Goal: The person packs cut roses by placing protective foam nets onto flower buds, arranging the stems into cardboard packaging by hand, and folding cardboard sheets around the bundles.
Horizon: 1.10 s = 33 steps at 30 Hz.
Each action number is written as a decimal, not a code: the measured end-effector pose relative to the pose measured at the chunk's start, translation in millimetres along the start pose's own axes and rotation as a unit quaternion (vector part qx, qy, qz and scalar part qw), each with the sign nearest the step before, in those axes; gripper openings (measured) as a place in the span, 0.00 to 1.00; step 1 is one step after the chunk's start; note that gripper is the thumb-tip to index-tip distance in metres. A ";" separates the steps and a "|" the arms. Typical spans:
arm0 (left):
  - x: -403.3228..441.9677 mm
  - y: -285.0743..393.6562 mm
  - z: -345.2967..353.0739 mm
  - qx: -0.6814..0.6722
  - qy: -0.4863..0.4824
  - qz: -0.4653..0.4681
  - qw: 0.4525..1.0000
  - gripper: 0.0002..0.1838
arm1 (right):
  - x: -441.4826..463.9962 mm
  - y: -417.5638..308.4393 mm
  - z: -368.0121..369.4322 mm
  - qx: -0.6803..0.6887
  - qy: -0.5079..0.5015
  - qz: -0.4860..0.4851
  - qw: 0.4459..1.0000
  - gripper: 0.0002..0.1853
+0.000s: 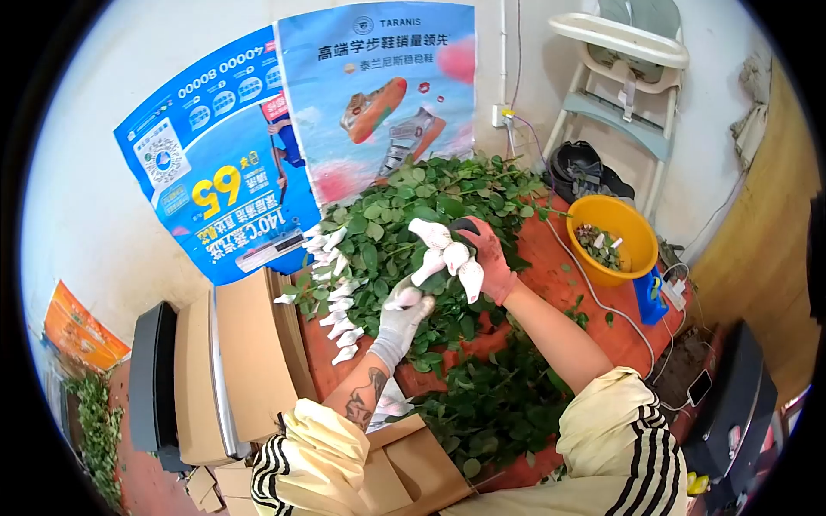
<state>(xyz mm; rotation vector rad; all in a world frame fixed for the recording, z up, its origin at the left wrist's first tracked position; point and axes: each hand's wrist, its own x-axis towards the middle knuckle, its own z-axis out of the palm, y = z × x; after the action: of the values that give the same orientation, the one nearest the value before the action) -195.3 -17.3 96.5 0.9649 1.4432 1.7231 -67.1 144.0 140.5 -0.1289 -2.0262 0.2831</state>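
Observation:
My right hand [487, 262], in a red and black glove, is closed on a small bunch of leafy rose stems. The bunch's white-wrapped rose heads [453, 258] stick out to the left of that hand. Just below them, my left hand [403, 323] in a pale grey glove has its fingers closed around another pale, white-wrapped head [404, 297]. Its stem is hidden. Behind both hands lies a big heap of green rose stems [387, 215], with several white-wrapped heads [338, 316] lined up along its left side.
More leafy stems [490, 413] lie close to my body. A yellow basin [594, 206] with leaf scraps stands at right on the red table [594, 275], with a white cable [602, 301] nearby. Cardboard [249, 353] stands at left; an open box [413, 469] is in front of me.

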 end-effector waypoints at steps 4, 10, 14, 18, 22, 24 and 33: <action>8.0 11.7 -0.9 -0.198 -0.030 -0.002 0.980 0.19 | -13.5 12.2 9.8 -0.071 -0.122 -0.070 0.988 0.34; -1.6 9.5 -16.4 0.178 -0.051 0.067 0.980 0.12 | -22.3 6.2 22.8 -0.047 -0.313 0.006 0.949 0.41; -5.8 31.8 -30.5 0.077 -0.071 0.082 0.991 0.16 | -38.3 8.7 23.0 -0.008 -0.357 -0.041 0.933 0.45; -2.1 38.7 -14.1 0.228 -0.173 0.080 0.955 0.17 | -54.7 -0.7 26.3 -0.138 -0.284 -0.011 0.949 0.36; 12.7 18.5 -31.4 -0.003 -0.185 -0.008 0.983 0.26 | -63.0 7.2 25.2 -0.066 -0.243 -0.003 0.968 0.29; 32.8 -25.5 -62.5 -0.022 -0.111 0.008 0.994 0.39 | -65.3 9.3 17.0 -0.025 -0.132 -0.013 0.991 0.29; 11.5 -123.6 -93.7 0.726 -0.236 -0.182 0.619 0.53 | -114.7 89.8 -76.3 0.699 0.010 0.393 0.598 0.28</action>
<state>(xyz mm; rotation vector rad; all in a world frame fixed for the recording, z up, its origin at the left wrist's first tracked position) -277.4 -33.7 -34.4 1.4942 2.2771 -0.4000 50.2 217.3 51.5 -0.0076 -1.0467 2.2829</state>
